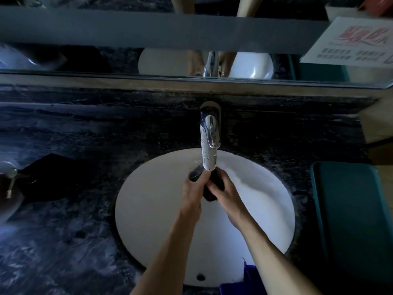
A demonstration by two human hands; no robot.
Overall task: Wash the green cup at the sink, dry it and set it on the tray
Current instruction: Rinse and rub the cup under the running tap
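A dark cup (209, 193), which looks almost black in this dim light, lies tilted over the white sink basin (153, 209), just below the chrome tap spout (209, 154). Its open mouth (195, 173) points up and to the left. My left hand (194, 190) grips the cup near its rim. On the cup's body, my right hand (224, 193) has its fingers wrapped around. Both hands hide most of the cup. The teal tray (353, 220) rests on the counter at the right.
A dark marble counter (63, 241) surrounds the basin. A dark cloth (51, 177) lies at the left beside a soap pump (10, 179). A blue cloth (244, 279) hangs at the basin's front edge. A mirror and a printed sign (357, 43) stand behind.
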